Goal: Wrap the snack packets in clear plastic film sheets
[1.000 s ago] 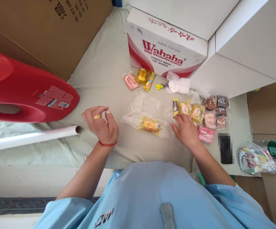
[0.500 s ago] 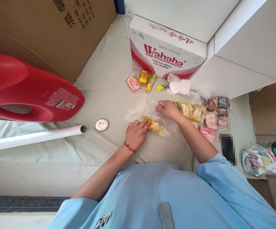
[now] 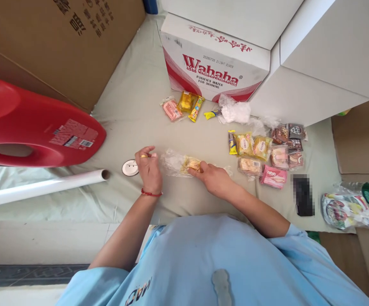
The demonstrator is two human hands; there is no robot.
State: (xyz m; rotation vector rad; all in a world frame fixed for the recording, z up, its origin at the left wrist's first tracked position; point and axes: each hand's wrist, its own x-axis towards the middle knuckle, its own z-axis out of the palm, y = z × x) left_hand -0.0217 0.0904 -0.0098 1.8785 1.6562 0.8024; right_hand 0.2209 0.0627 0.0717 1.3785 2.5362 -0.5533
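A clear plastic bag (image 3: 172,162) lies on the cloth in front of me, with a yellow wrapped snack (image 3: 189,162) inside. My right hand (image 3: 216,180) holds the snack through the plastic from the right, index finger stretched along it and the other fingers folded under. At the bag's left end, my left hand (image 3: 150,172) is closed with curled fingers and appears to pinch the plastic edge; its fingertips are partly hidden. Beside that hand, a round white pin badge (image 3: 129,168) lies back side up, partly covered by it.
Several wrapped snacks (image 3: 244,143) lie at right, including a pink Nabati pack (image 3: 273,177); more snacks (image 3: 171,109) sit before the Wahaha box (image 3: 216,63). A red jug (image 3: 76,136) and a white tube (image 3: 60,182) are at left, a pixelated dark object (image 3: 303,195) at right.
My left hand has moved left from the wrapped snack to the bag's far end. My right hand has come down from the loose plastic onto the snack. The plastic now stretches leftward.
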